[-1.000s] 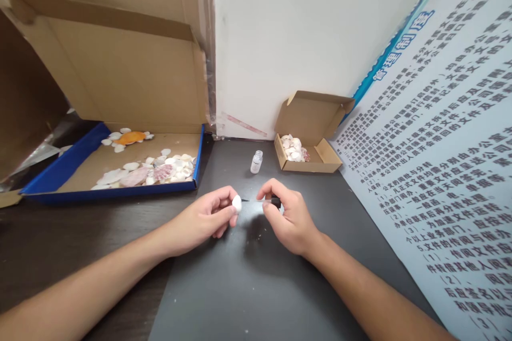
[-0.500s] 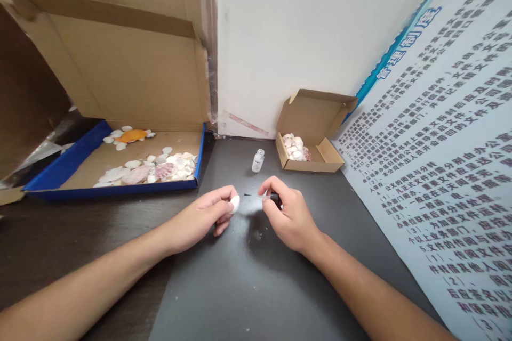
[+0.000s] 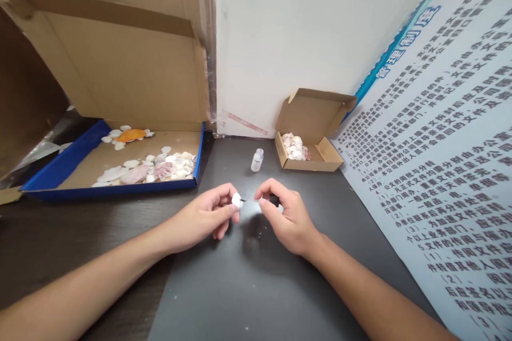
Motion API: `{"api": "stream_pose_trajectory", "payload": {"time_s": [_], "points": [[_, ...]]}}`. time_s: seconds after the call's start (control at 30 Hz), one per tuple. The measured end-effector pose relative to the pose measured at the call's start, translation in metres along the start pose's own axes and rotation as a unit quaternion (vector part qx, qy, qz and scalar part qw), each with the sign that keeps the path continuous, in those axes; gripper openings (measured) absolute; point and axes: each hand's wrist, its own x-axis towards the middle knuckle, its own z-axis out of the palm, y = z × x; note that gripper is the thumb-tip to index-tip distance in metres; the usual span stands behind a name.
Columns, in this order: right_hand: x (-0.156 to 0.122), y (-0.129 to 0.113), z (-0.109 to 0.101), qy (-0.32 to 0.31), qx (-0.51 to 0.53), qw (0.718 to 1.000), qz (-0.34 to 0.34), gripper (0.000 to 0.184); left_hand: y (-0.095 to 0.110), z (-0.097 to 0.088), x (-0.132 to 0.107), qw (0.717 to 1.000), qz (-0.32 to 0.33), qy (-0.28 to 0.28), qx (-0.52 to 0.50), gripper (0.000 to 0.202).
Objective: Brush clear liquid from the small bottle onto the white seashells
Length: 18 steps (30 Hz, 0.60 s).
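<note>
Between the thumb and fingers of my left hand [image 3: 212, 210] is a small white seashell [image 3: 237, 201]. My right hand [image 3: 282, 213] pinches a small brush [image 3: 252, 201] with a black cap-like handle and a thin clear stem. The brush's dark tip points left and meets the edge of the shell, as far as I can see. Behind my hands a small clear bottle [image 3: 257, 161] with a white label stands upright and uncapped, its lower part looking whitish.
To the left lies an open blue-edged cardboard box [image 3: 108, 190] holding loose shells and an orange piece ringed with white shells [image 3: 132, 135]. A smaller open carton [image 3: 326, 162] of shells sits at the back right. A printed poster [image 3: 452, 160] borders the right side.
The gap between brush and shell has closed, with the tip now at the shell's edge. My left hand has turned the shell slightly.
</note>
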Motion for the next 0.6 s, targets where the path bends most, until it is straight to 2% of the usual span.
{"api": "stream_pose_trajectory", "payload": {"time_s": [0.13, 0.27, 0.37, 0.53, 0.6], "points": [[-0.0010, 0.0011, -0.0017, 0.038, 0.073, 0.996, -0.023, 0.010, -0.0036, -0.0018, 0.0006, 1.000, 0.004, 0.001, 0.001, 0.025], [0.0020, 0.0047, 0.0002, -0.006, -0.027, 0.999, 0.029, 0.008, -0.0033, -0.0020, 0.0002, 1.000, 0.010, -0.001, 0.015, 0.024], [0.0036, 0.0055, 0.0014, -0.003, -0.068, 0.996, 0.066, 0.011, -0.0015, -0.0010, -0.0001, 1.000, 0.010, -0.001, 0.018, 0.024], [0.0034, 0.0043, -0.0003, -0.052, 0.070, 0.995, 0.057, 0.012, -0.0011, 0.0000, -0.0001, 1.000, 0.008, 0.005, 0.017, 0.024], [0.0041, 0.0054, -0.0007, -0.050, 0.074, 0.993, 0.073, 0.012, -0.0014, 0.0001, -0.0005, 1.000, 0.009, 0.004, 0.023, 0.023]]}}
